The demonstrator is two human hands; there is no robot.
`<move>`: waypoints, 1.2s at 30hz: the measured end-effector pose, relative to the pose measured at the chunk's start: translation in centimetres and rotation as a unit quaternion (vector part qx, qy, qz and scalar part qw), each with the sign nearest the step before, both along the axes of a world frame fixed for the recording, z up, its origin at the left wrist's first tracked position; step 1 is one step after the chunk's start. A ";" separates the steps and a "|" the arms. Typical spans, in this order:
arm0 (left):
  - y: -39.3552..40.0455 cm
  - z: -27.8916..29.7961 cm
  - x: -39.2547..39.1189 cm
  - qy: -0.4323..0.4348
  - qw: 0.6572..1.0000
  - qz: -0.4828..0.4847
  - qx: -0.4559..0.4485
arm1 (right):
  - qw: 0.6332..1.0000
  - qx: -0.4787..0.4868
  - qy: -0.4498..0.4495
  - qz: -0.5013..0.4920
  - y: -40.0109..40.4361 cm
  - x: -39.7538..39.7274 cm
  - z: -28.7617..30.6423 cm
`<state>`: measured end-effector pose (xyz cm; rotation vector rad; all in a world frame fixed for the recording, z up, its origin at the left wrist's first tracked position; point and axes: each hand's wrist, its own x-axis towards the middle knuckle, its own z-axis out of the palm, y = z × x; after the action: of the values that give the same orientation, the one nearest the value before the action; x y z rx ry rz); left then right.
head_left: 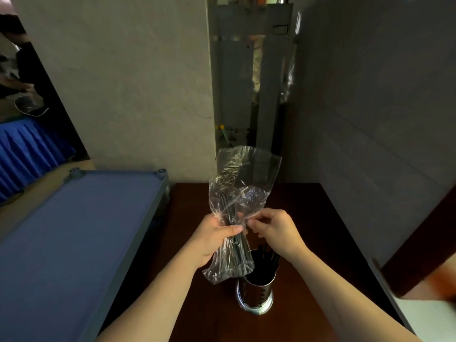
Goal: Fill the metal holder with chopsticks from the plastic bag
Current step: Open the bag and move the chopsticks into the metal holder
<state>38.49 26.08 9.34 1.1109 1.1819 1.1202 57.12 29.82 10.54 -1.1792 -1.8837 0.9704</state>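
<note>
The left hand [213,236] is curled around the middle of a clear crinkled plastic bag [243,193] and grips it together with the bundle of thin dark chopsticks [230,213] inside; the bag stands almost upright in the air, above the dark brown wooden bench [197,304]. The right hand [274,230] is just beside the left one, and its thumb and fingers pinch a fold of the plastic at the same height. The lower end of the bag hangs just beside the rim of the shiny perforated cylindrical metal holder [255,296], which stands on the bench below the right wrist. Some dark chopsticks [267,257] are already inside the holder and stick out over its rim, so I judge that the task is partly done and a good number of sticks remains in the bag. The step in hand seems to be the loosening of the plastic in order to reach the next chopsticks. I cannot tell which end of the bag is the open one. The next move calls for the right hand to find the ends of the sticks, pull some out while the left hand keeps the bag steady, and lower them into the holder without tipping it. To the left of the bench is a blue cot with a grey frame [81,230].
</note>
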 end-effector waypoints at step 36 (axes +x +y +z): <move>-2.8 0.5 -2.2 0.020 0.999 0.013 0.021 | 0.950 0.048 -0.292 0.096 1.3 -8.5 7.6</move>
<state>36.25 23.31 9.84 1.1585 1.2120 1.1529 48.67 31.09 18.12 -1.3416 -2.5181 0.6523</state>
